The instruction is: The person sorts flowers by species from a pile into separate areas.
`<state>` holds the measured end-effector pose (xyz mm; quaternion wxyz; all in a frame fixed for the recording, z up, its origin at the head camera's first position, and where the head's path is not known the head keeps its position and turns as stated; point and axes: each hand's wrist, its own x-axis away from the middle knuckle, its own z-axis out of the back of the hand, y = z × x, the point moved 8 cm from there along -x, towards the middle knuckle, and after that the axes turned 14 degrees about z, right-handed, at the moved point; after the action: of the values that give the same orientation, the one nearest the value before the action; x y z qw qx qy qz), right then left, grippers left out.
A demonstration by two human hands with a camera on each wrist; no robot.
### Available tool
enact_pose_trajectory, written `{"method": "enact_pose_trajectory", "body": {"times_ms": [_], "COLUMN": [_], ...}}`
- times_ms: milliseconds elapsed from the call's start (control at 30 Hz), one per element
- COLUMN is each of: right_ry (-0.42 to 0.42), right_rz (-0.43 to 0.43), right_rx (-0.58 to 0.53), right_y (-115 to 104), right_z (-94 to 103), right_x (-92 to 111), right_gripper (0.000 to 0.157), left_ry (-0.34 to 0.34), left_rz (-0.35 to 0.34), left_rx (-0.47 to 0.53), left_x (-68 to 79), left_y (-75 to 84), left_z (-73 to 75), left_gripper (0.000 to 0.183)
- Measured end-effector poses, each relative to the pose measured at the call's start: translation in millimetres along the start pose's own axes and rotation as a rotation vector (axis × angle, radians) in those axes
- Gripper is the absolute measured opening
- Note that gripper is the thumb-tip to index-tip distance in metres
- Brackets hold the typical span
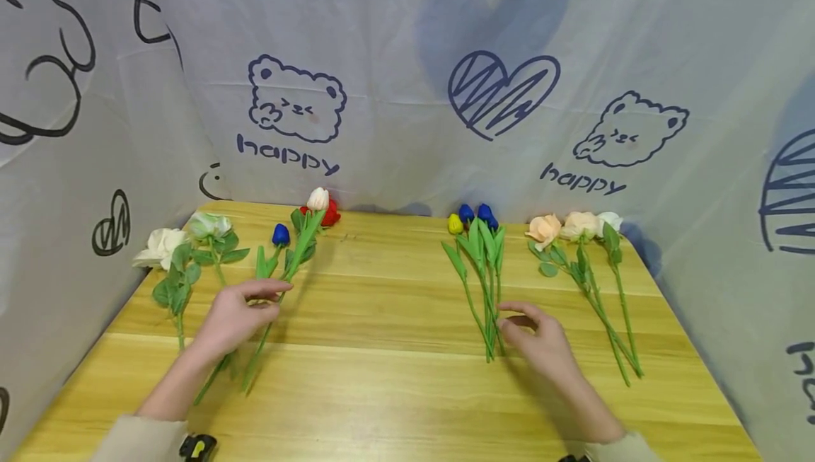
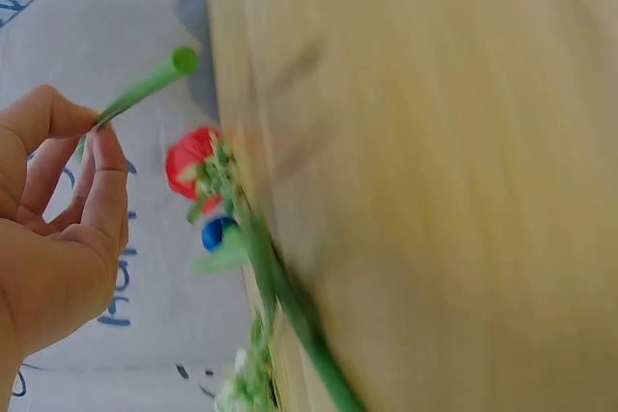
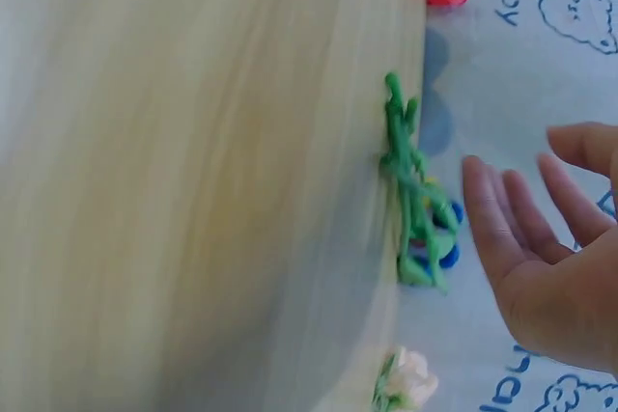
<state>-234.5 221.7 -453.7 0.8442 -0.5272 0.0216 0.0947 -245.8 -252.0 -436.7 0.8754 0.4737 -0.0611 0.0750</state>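
Note:
My left hand (image 1: pixel 238 313) pinches the thin green stem of a pale pink-white tulip (image 1: pixel 318 199) between thumb and fingertips. The cut end of that stem (image 2: pixel 150 84) points toward the camera in the left wrist view, raised off the table. Below this hand lie a blue tulip (image 1: pixel 280 235) and a red rose (image 1: pixel 330 213), partly covered by the held flower. My right hand (image 1: pixel 541 342) hovers beside the stems of several tulips, blue ones (image 1: pixel 484 213) and a yellow one (image 1: pixel 455 223). Its fingers are loosely bent and apart in the right wrist view, holding nothing.
White roses (image 1: pixel 164 248) and a greenish-white rose (image 1: pixel 210 225) lie at the table's left. Peach roses (image 1: pixel 545 230) and a white flower (image 1: pixel 609 221) lie at the right. A printed cloth (image 1: pixel 395 94) hangs behind and beside the wooden table (image 1: pixel 382 405).

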Motion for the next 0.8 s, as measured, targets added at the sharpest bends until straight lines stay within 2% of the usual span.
{"method": "enact_pose_trajectory", "body": {"times_ms": [167, 400, 667, 800], "right_ry": [0.087, 0.117, 0.062, 0.0], "right_rz": [0.096, 0.218, 0.273, 0.266], "right_rx": [-0.13, -0.24, -0.418, -0.463], "right_y": [-20, -45, -68, -74], "right_z": [-10.3, -39.1, -79.7, -99.5], "right_x": [-4, -10, -15, -16], "right_gripper": [0.033, 0.029, 0.027, 0.027], "left_ry": [0.025, 0.026, 0.022, -0.01], "left_rz": [0.014, -0.039, -0.108, -0.126], "left_rx": [0.149, 0.401, 0.567, 0.612], "left_x": [-7.9, -17.2, -22.7, -23.0], "left_y": [16.3, 51.0, 87.8, 100.2], "left_z": [-13.4, -47.3, -89.5, -108.3], "left_gripper": [0.038, 0.038, 0.037, 0.036]}}
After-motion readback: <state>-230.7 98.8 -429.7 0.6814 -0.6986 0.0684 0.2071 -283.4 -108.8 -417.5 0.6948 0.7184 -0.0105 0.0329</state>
